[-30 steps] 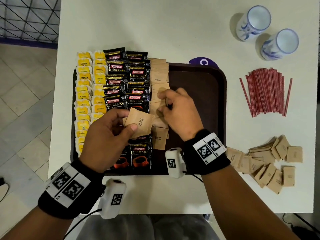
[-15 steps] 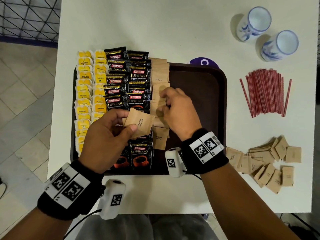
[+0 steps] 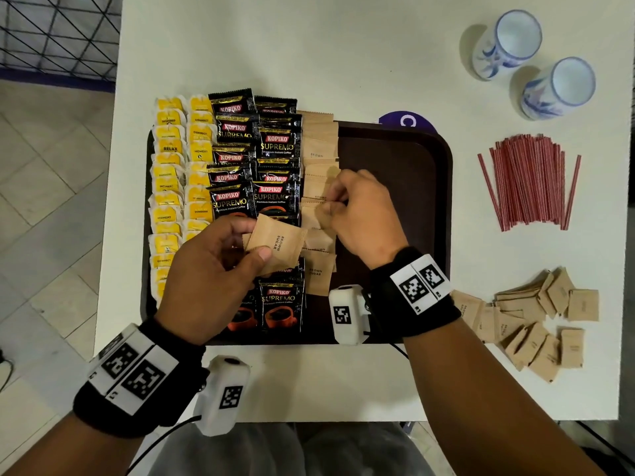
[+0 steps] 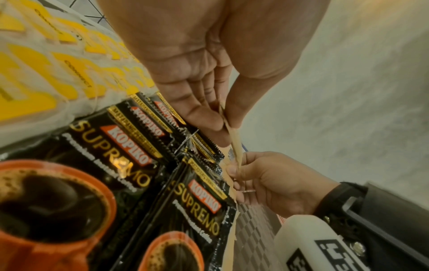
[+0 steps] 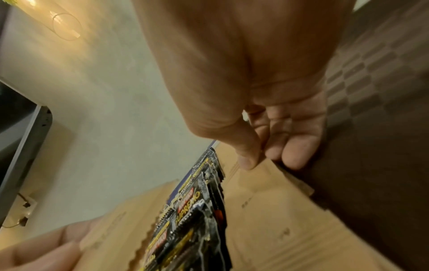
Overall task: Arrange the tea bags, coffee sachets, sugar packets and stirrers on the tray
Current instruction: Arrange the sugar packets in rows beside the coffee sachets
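On the dark brown tray point(image 3: 395, 201), yellow tea bags point(image 3: 171, 187) fill two columns at the left. Black coffee sachets point(image 3: 254, 156) lie beside them, then one column of brown sugar packets point(image 3: 319, 149). My left hand point(image 3: 256, 242) hovers over the coffee sachets and pinches a few sugar packets point(image 3: 278, 245) between thumb and fingers, seen edge-on point(image 4: 235, 146) in the left wrist view. My right hand point(image 3: 330, 207) has curled fingers and pinches a sugar packet point(image 5: 267, 201) in the middle of the column. Red stirrers point(image 3: 529, 187) lie on the table right of the tray.
A loose pile of sugar packets point(image 3: 536, 324) sits on the white table at the front right. Two blue-and-white cups point(image 3: 505, 42) point(image 3: 560, 87) stand at the back right. The tray's right half point(image 3: 405, 159) is bare. Tiled floor lies left of the table.
My right hand has crept slightly farther along the sugar column, still pinching there. My left hand has kept its packets in the same place.
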`<state>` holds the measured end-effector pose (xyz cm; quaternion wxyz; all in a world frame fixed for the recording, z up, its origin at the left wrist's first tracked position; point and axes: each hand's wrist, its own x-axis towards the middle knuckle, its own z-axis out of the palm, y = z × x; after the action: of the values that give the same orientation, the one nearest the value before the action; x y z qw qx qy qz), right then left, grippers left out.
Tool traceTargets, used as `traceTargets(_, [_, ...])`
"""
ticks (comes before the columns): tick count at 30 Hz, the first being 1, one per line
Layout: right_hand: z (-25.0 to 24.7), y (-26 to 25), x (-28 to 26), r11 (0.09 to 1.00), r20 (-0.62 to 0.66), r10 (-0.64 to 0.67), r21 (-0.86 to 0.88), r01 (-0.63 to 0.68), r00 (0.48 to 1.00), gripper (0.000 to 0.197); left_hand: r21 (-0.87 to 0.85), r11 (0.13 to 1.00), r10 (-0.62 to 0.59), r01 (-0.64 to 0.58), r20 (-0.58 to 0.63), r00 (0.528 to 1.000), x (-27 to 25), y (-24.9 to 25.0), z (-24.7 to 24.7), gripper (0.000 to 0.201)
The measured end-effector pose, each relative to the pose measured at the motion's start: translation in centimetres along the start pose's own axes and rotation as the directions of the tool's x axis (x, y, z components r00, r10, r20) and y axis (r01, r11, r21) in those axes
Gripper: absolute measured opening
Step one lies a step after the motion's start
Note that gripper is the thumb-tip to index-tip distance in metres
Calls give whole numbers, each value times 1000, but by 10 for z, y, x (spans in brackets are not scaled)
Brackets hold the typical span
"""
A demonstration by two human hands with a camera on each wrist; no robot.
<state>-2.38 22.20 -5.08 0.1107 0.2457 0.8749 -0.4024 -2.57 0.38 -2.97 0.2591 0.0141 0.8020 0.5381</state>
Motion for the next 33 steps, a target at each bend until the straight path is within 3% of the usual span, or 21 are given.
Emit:
traceTargets(7, [-4,4,3,999,-24,35,15,-35,999,17,-21,1000,-10,10,-3,1000,0,0,-1,28])
traceTargets(12, [-9,2,1,997,-62,71,28,-69,996,8,-12,1000,-19,19,-3,1000,0,0,-1,28])
traceTargets(17, [-15,0,6,994,-81,109,31,-107,991,26,6,1000,-26,26,-9,1000,3,2,-1,29])
traceTargets(24, [-12,-5,11,984,-31,138,117,-133,990,30,-12,1000,-27,27,10,1000,6,8,4,28])
traceTargets(27, [-20,2,4,990,-66,123,84,-117,990,23,-15,1000,-27,27,20,999,6,9,7,28])
traceTargets(29, [-24,7,-8,978,-85,125,176,-109,988,13,-10,1000,-20,20,20,1000,6,12,10,28])
traceTargets(31, [-23,9,-22,919,29,160,360,-160,987,9,-6,1000,-12,12,17,1000,6,15,14,27])
traceTargets(33, [-18,12,-35,853,212,156,464,-240,965,21,-1,1000,-2,2,9,1000,5,19,20,24])
